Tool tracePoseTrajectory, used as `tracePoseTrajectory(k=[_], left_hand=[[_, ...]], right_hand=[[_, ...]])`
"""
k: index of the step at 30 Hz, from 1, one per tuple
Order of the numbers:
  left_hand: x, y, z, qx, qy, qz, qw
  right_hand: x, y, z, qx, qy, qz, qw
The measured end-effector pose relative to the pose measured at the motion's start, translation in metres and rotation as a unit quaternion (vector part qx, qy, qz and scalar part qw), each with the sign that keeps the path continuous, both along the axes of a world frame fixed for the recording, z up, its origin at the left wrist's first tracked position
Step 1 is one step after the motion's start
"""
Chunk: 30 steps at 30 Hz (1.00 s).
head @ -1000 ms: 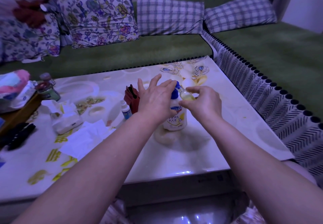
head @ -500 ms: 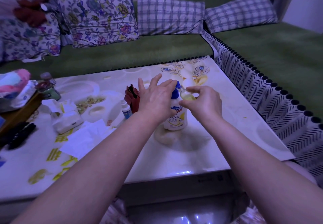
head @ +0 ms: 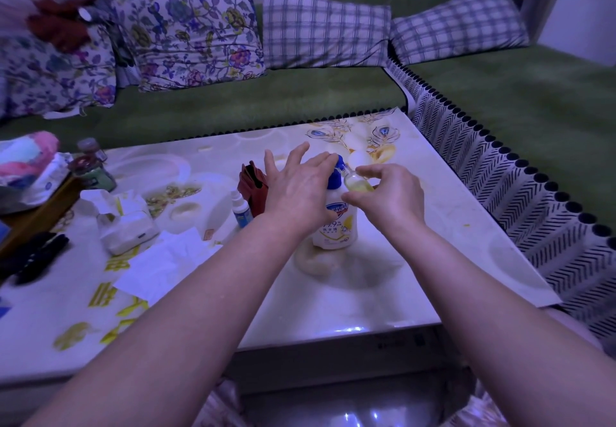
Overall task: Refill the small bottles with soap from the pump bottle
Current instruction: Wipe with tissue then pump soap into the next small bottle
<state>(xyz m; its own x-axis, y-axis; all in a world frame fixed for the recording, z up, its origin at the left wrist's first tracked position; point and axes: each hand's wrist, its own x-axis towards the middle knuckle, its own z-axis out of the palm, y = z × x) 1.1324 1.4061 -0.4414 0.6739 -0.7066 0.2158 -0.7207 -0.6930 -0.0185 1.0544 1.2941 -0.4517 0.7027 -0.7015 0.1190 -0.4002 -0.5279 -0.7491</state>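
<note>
Green sofa seating (head: 333, 106) runs along the back and down the right side of the room, with a floral cushion (head: 196, 33) at the left and two plaid cushions (head: 325, 31) further right. A pale glossy table (head: 383, 293) stands in front of it.

At the table's far left, two capped jars (head: 90, 166) stand beside a wooden edge. Nearer lie a dark object (head: 33, 260) too dim to name, a white tissue pack (head: 128, 230) and loose white paper sheets (head: 163, 263). A blue-labelled bottle (head: 240, 210) with a white top stands upright just beside a red wallet (head: 253, 190).

The left hand (head: 300, 190) reaches over the wallet, fingers straight and spread, and rests them on the blue head of the pump bottle (head: 336, 226); it grips nothing. The pump bottle, white with a yellow and blue label, stands upright near the middle of the table.

Just right of the pump head, the small bottle (head: 358, 184) is held tilted in the air, its neck up against the spout. It is clear, with yellowish liquid inside. The right hand (head: 390, 200) pinches it, thumb and fingers curled round its body.

Black-and-white chevron fabric (head: 533, 210) drapes the sofa edge at the far right
</note>
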Motion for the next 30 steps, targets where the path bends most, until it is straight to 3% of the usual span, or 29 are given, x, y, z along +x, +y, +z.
tracePoseTrajectory(k=[30], left_hand=[[-0.002,0.0,-0.014,0.006,-0.055,-0.012,0.998]], right_hand=[[-0.001,0.004,-0.013,-0.002,-0.001,-0.001,1.0]])
